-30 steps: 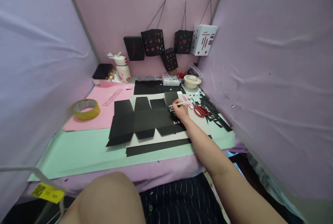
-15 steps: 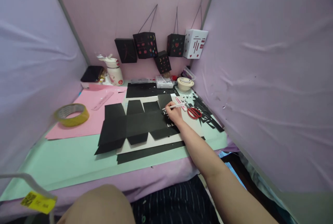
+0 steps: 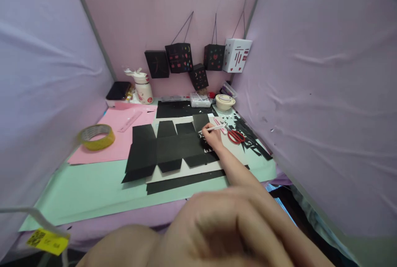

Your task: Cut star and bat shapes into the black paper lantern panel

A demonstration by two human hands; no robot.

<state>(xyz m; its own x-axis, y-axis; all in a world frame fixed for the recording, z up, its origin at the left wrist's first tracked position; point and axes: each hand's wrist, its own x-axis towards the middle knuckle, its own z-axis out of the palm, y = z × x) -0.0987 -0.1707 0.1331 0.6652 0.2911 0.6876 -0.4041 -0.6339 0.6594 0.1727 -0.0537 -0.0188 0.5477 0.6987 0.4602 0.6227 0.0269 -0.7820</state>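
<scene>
My right hand (image 3: 211, 137) is closed round a thin white pen-like tool (image 3: 214, 128), its tip on the right end of a flat black paper cutout (image 3: 167, 147). The cutout, with several panels and flaps, lies on a white board (image 3: 192, 168) over a green mat (image 3: 93, 192). My left hand (image 3: 223, 225) is raised close to the camera, large and blurred, with its fingers curled together. What its palm holds, if anything, is hidden. Red scissors (image 3: 236, 136) lie just right of my right hand.
A yellow tape roll (image 3: 96, 136), pink paper (image 3: 116, 143) and a ruler (image 3: 129, 121) lie left. Black scraps (image 3: 256, 145) litter the right edge. A bottle (image 3: 144, 87), a round tub (image 3: 225, 102) and hanging paper lanterns (image 3: 180, 57) line the back. Purple cloth walls enclose the sides.
My left hand has come up into view near the camera, covering my right forearm. The right hand stays on the cutout with the tool. The view shifted slightly.
</scene>
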